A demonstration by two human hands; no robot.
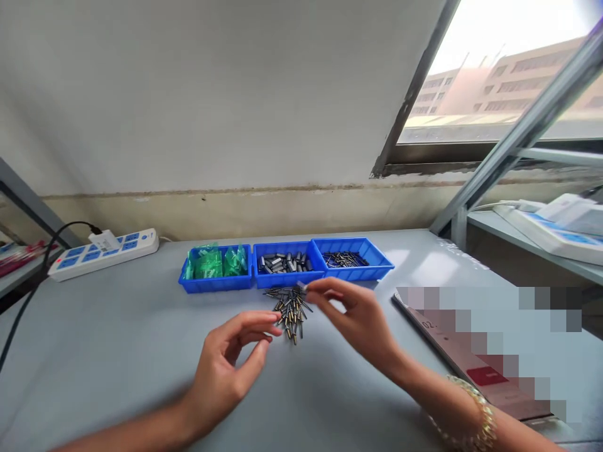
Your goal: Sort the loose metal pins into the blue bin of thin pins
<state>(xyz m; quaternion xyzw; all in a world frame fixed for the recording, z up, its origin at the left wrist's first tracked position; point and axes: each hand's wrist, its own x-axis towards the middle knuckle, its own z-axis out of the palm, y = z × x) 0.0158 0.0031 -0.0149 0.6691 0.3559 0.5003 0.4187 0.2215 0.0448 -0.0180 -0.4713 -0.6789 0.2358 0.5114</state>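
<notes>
Left hand (230,361) first, as I read it from my end: half open, fingers curved above the thumb with a gap between, and I see nothing gripped in it. Its fingertips point right, to the left edge of the pile of metal pins (292,314), so near that I can't tell whether they touch. That pile lies on the table (141,351), just in front of the middle blue bin (289,280); most of the nearer pins have their long axes running toward me, while some at the back lie crosswise. Next rightward, I have a small pale piece (301,286) at the pile's far edge, its long axis too small to call. Right hand (360,317) pinches it between thumb and forefinger; I judge these fingertips the nearer pair to the bin.
</notes>
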